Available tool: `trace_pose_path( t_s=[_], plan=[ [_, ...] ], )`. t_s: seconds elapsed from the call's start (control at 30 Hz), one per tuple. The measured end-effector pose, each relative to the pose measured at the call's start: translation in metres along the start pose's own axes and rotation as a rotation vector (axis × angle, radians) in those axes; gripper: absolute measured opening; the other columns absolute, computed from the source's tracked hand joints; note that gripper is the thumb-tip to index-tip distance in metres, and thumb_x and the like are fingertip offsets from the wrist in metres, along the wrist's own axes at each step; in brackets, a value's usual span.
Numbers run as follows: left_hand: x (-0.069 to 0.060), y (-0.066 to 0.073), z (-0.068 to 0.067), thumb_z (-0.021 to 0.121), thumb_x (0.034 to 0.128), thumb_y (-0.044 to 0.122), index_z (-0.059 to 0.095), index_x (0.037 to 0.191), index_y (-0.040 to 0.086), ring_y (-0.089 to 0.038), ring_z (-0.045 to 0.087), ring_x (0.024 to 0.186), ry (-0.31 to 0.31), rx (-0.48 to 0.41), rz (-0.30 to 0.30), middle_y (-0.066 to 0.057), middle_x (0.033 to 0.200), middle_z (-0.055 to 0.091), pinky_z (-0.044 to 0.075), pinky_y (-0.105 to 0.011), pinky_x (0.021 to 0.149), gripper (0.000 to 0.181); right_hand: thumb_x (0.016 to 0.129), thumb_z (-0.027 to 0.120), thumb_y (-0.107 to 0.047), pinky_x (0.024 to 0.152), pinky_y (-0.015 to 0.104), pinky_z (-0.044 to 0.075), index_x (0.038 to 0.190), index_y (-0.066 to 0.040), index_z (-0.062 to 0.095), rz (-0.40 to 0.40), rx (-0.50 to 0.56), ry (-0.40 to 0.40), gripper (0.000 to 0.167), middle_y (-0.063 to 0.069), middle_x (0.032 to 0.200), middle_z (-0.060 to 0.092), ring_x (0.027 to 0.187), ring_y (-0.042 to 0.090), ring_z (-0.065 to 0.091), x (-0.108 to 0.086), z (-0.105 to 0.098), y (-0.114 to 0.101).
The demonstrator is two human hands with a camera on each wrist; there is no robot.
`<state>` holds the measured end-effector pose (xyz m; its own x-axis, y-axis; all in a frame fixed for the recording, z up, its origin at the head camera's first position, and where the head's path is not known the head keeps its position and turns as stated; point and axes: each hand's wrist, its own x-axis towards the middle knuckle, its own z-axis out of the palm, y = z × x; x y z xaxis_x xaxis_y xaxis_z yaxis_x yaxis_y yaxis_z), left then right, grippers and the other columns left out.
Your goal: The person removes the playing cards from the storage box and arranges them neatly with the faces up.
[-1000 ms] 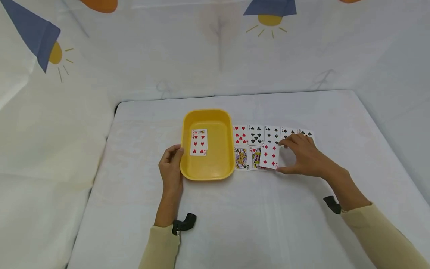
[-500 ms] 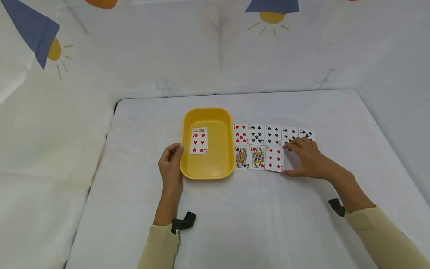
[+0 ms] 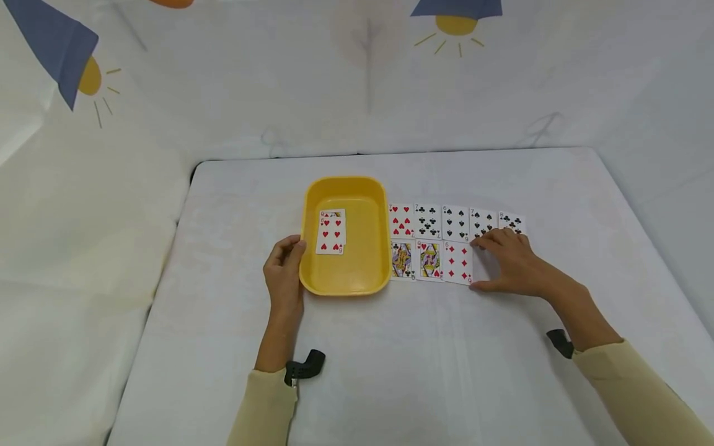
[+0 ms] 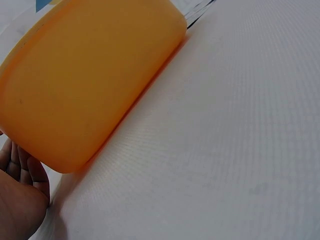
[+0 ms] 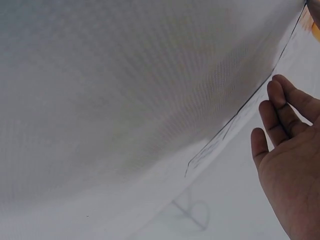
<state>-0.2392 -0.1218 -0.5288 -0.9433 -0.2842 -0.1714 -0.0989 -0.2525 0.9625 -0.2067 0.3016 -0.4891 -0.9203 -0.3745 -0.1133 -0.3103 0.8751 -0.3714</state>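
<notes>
My left hand point(image 3: 284, 269) grips the left rim of a yellow tray point(image 3: 346, 287), thumb at the rim and fingers outside. In the left wrist view, the curled fingers point(image 4: 25, 167) lie beside the tray's outer wall. Inside the tray, a six of hearts point(image 3: 331, 235) overlaps another card. To the right, my right hand point(image 3: 510, 263) holds the six of diamonds point(image 3: 457, 262) at its right corners between thumb and index finger. This card lies beside the queen of hearts point(image 3: 429, 260), slightly tilted. The right wrist view shows the other fingers, but no card.
A back row holds a seven of hearts point(image 3: 401, 220), seven of clubs point(image 3: 427, 221), six of spades point(image 3: 455, 223), seven of spades point(image 3: 482, 222) and a partly covered eight of clubs point(image 3: 512, 221). A clubs face card point(image 3: 401, 260) lies against the tray. White cloth point(image 3: 390, 371) covers the table.
My right hand has moved right with the six of diamonds, off the queen of hearts and down into the front row. My left hand keeps its place on the tray.
</notes>
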Motion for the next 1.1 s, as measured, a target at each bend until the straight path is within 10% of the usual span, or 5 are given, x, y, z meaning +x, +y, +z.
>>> trace_pose_path(
  t_s=[1.1],
  plan=[
    [-0.001,-0.006,0.009,0.073,0.0928,0.026,0.068,0.115,0.009,-0.020,0.054,0.105,0.018,0.024,-0.045,-0.008,0.117,0.060,0.051,-0.027,0.092,0.028,0.080,0.084,-0.038,0.103,0.057,0.030,0.133,-0.003,0.057,-0.158,0.077,0.106,0.069,0.013,0.127,0.052,0.122,0.033,0.041,0.060,-0.009,-0.074]
  ],
)
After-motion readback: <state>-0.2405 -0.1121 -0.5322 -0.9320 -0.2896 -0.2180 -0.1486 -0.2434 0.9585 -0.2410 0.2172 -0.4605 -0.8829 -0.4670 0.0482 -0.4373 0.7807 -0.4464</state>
